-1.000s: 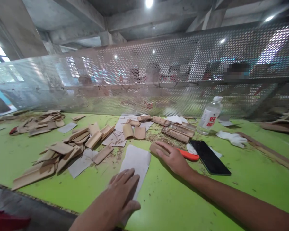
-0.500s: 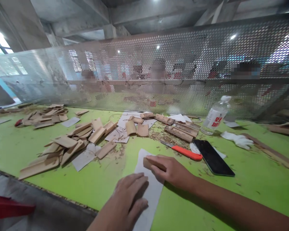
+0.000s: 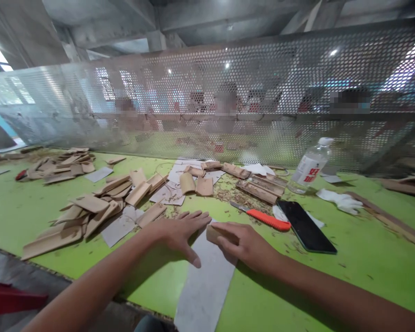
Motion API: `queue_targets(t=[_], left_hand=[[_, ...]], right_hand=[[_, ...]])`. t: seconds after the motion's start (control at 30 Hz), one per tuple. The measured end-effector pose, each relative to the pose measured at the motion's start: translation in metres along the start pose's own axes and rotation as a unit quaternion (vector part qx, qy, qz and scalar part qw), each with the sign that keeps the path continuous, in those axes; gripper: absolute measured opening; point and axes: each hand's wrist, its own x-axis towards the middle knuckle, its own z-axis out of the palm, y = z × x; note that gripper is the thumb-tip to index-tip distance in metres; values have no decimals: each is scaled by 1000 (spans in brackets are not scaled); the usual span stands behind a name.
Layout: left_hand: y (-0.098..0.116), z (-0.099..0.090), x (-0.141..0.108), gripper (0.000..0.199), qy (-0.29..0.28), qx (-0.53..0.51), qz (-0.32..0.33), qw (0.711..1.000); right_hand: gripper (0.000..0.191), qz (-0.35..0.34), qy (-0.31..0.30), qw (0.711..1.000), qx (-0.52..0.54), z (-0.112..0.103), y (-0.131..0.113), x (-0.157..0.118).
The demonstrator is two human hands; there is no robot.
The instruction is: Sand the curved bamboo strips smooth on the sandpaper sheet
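Note:
A long strip of whitish paper [image 3: 207, 281] lies on the green table in front of me. My right hand [image 3: 240, 242] is closed around a small block-like bamboo piece [image 3: 213, 234], which it holds over the upper part of the strip. To the left of it, my left hand [image 3: 185, 233] reaches over the strip's far left edge with fingers spread and thumb apart, holding nothing. Whether its fingertips touch the paper I cannot tell. Beyond my right hand lies an orange-handled utility knife [image 3: 268, 219], its blade pointing left.
Curved bamboo pieces [image 3: 90, 203] are heaped on the left, with a second pile [image 3: 67, 165] behind. Split bamboo lengths [image 3: 257, 190] and shavings lie at the back. A phone [image 3: 307, 226], bottle [image 3: 311, 166] and white glove [image 3: 340, 201] occupy the right. Perforated metal screen [image 3: 193, 106] spans the far edge.
My left hand has moved forward, from the near part of the paper strip to its far left edge, with fingers spreading. My right hand keeps hold of the bamboo piece, almost unmoved.

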Motion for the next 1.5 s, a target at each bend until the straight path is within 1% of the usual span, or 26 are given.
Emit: queue_targets(t=[0.07,0.13,0.17,0.27,0.3,0.33,0.43,0.47,0.6,0.63,0.7,0.73,0.77,0.9,1.03,1.07,1.17,1.2,1.33,1.43,1.5], left_hand=[[-6,2,2,129,-10,2,18,1000],[-10,5,2,127,-8,1,34,999],[-12,6,2,127,-6,-1,38,999],[-13,8,2,127,1,-9,38,999],[-13,8,2,126,1,-12,36,999],[-13,8,2,125,2,-14,36,999],[-12,7,1,123,1,-20,38,999],[-11,7,1,124,0,-20,37,999],[-8,5,1,125,4,-19,28,999],[-7,5,0,124,3,-20,28,999],[-7,5,0,122,-4,-22,33,999],[-7,6,-1,121,-7,-23,33,999],[-7,6,-1,123,-8,-24,27,999],[-6,7,-2,137,-4,-33,-26,999],[-5,7,-1,136,-8,-17,6,1000],[-5,7,-1,135,-6,-15,7,1000],[-3,6,-1,139,-4,-20,-11,1000],[-3,5,-1,140,-7,-22,-14,1000],[-4,7,-1,139,-4,-28,-7,1000],[-6,10,0,147,16,-47,-28,998],[-8,12,1,151,20,-55,-29,998]], right_hand=[[37,5,-16,1000,14,2,-5,-2],[36,5,-33,999,23,3,-6,-1],[36,8,-26,999,20,2,-5,0],[39,24,26,999,-15,2,1,5],[39,25,30,999,-28,2,1,5],[39,21,22,999,-38,3,1,5],[39,8,-31,998,-49,4,-1,4],[40,9,-32,998,-54,4,-1,4],[38,22,36,997,-72,2,-4,5],[36,19,27,997,-64,3,-5,5],[35,7,-26,999,-37,5,-8,4],[36,2,-38,999,-31,5,-8,4],[36,5,-45,999,-26,5,-7,5],[39,25,49,995,-81,4,-1,7],[39,-17,-53,997,-59,11,-4,5],[40,-16,-50,997,-61,12,-6,6],[42,-2,-4,997,-71,14,-7,8],[42,-3,-1,998,-68,14,-7,9],[39,-22,-52,998,-37,15,-7,13],[42,-1,-12,999,-46,14,-5,16],[42,-9,-15,999,-38,14,-4,17]])
